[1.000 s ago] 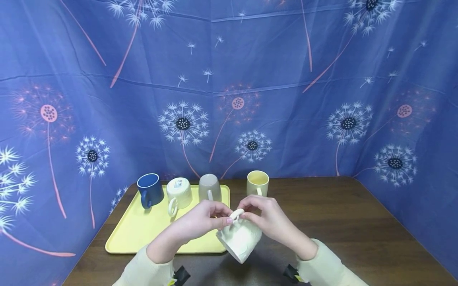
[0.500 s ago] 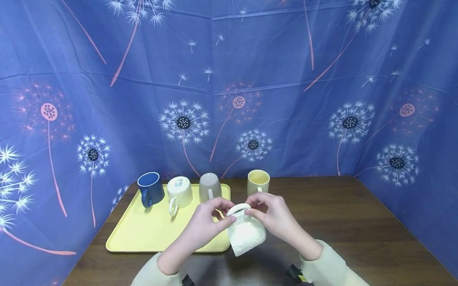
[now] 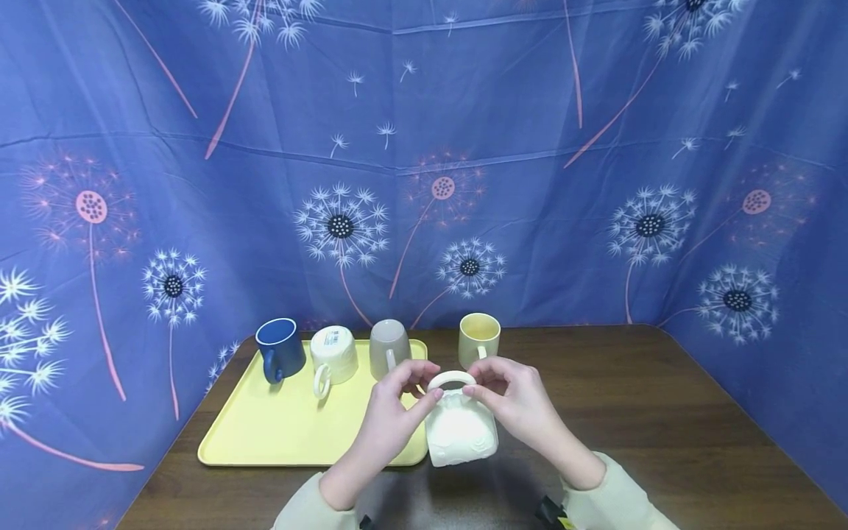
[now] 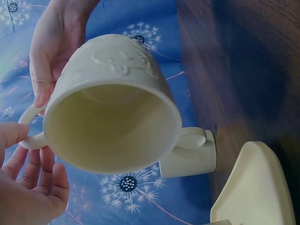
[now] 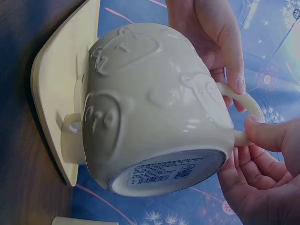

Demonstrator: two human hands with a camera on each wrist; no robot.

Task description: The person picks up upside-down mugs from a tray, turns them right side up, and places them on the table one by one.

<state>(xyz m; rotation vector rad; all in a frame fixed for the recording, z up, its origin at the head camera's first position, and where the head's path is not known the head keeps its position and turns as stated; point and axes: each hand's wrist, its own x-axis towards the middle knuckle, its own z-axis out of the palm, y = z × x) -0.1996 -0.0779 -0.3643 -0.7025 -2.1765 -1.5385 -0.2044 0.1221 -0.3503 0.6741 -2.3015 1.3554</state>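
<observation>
Both hands hold a cream mug (image 3: pixel 461 430) with raised animal-face reliefs above the table, its handle (image 3: pixel 452 378) uppermost in the head view. My left hand (image 3: pixel 391 416) pinches one side of the handle between thumb and fingers. On the handle's other side, my right hand (image 3: pixel 513 397) pinches it likewise. The mug lies on its side in the air: the left wrist view looks into its hollow inside (image 4: pixel 112 126), and the right wrist view shows a printed label (image 5: pixel 161 174) on its base.
On a yellow tray (image 3: pixel 265 434) at left stand a blue mug (image 3: pixel 281 352), an upside-down cream mug (image 3: pixel 334 357) and an upside-down grey mug (image 3: pixel 389 346). A pale yellow mug (image 3: pixel 469 350) stands upright behind the hands on the wooden table (image 3: pixel 662 419). A blue dandelion-print cloth (image 3: pixel 543 221) hangs behind.
The held mug has turned from a tilted pose to nearly level, with its handle on top, and shifted slightly right. The left hand has moved right with it; both hands keep the handle.
</observation>
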